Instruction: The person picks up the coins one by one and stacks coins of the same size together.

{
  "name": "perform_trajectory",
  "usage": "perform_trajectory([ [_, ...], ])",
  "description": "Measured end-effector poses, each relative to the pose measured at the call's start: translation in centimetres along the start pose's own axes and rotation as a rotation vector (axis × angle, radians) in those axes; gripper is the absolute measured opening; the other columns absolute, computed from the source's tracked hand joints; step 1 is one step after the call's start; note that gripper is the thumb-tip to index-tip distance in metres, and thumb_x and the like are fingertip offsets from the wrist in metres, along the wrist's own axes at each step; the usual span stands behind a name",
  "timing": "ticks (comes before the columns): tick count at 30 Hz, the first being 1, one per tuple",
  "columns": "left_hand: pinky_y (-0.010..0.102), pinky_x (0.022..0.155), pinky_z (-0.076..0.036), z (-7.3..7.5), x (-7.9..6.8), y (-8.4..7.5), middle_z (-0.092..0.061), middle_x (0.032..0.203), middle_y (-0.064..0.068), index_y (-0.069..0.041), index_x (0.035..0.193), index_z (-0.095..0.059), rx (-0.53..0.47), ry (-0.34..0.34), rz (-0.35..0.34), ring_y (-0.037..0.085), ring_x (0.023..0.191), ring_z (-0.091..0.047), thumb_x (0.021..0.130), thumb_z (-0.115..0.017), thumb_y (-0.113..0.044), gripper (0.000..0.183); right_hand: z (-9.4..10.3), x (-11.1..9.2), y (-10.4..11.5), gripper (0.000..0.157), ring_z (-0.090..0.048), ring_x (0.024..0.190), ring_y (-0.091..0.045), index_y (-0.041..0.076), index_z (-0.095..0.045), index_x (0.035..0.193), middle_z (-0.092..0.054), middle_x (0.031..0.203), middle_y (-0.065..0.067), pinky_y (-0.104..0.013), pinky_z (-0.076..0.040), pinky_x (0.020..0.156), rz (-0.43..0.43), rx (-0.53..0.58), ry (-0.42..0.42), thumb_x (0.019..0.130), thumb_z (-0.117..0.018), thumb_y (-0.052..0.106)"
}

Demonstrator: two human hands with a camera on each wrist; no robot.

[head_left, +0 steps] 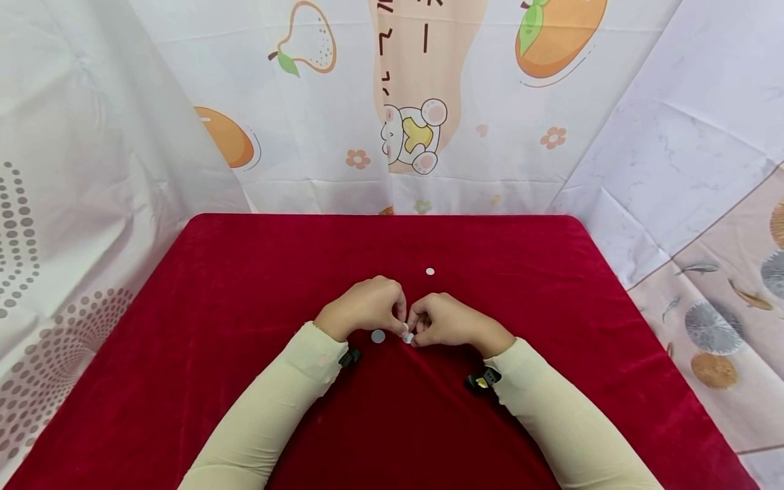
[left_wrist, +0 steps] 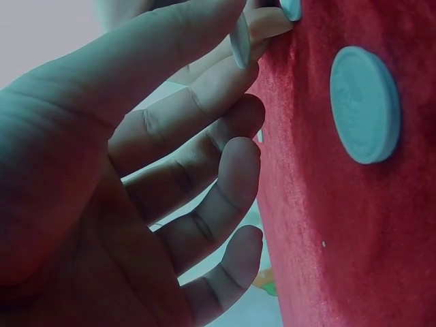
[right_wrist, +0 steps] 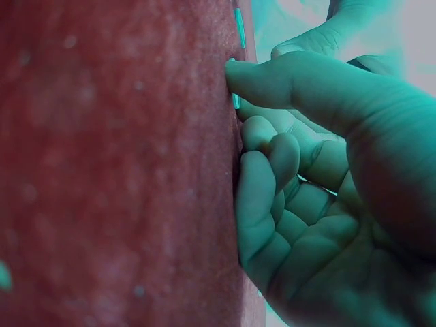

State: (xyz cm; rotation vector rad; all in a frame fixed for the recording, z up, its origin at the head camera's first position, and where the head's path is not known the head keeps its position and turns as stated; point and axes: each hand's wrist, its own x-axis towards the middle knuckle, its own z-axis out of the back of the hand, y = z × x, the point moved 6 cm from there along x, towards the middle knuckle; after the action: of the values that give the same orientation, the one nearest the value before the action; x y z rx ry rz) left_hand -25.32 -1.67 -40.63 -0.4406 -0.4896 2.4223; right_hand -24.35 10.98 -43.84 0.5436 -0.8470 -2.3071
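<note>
My left hand [head_left: 369,307] pinches a thin silvery coin [left_wrist: 240,42] between thumb and index finger, its edge upright. The other fingers of that hand lie apart and bent in the left wrist view. Facing it, my right hand [head_left: 450,320] has its fingers curled and grips a second coin [head_left: 408,337] low at the cloth. In the right wrist view the thumb partly hides this coin [right_wrist: 236,101]. Another coin [head_left: 378,336] lies flat just below the left hand, with faint relief on its face.
A further small white disc [head_left: 430,271] lies on the red cloth [head_left: 275,252], beyond the hands. The cloth covers the whole table. Printed white curtains [head_left: 306,129] hang around its back and sides. A dark wrist camera [head_left: 482,380] sits at the right cuff.
</note>
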Motion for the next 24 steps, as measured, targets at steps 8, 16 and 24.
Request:
perform_trajectory([
  [8, 0.027, 0.059, -0.051, -0.40, 0.08, 0.18, -0.069, 0.068, -0.010, -0.025, 0.065, -0.072, -0.017, 0.013, -0.004, 0.009, 0.062, -0.060, 0.079, -0.092, -0.032, 0.025, -0.01, 0.01, 0.06, 0.016, -0.062, 0.066, -0.007, 0.022, -0.074, 0.085, -0.067, 0.071, 0.009, -0.026, -0.053, 0.063, 0.005, -0.004, -0.006, 0.081, -0.081, 0.009],
  [16, 0.027, 0.059, -0.051, -0.76, 0.23, 0.28, -0.068, 0.065, -0.010, -0.026, 0.064, -0.072, -0.003, 0.027, -0.007, 0.009, 0.061, -0.059, 0.078, -0.092, -0.034, 0.026, -0.05, -0.02, 0.05, 0.016, -0.063, 0.067, -0.008, 0.021, -0.074, 0.086, -0.068, 0.072, 0.009, -0.026, -0.054, 0.063, 0.007, 0.005, -0.003, 0.080, -0.081, 0.008],
  [24, 0.027, 0.058, -0.051, -0.99, 0.21, 0.37, -0.067, 0.062, -0.011, -0.026, 0.064, -0.072, -0.015, 0.039, -0.006, 0.008, 0.060, -0.059, 0.078, -0.092, -0.034, 0.026, -0.08, 0.06, -0.11, 0.015, -0.063, 0.067, -0.009, 0.020, -0.074, 0.087, -0.068, 0.072, 0.008, -0.027, -0.054, 0.063, 0.015, 0.016, -0.003, 0.081, -0.081, 0.008],
])
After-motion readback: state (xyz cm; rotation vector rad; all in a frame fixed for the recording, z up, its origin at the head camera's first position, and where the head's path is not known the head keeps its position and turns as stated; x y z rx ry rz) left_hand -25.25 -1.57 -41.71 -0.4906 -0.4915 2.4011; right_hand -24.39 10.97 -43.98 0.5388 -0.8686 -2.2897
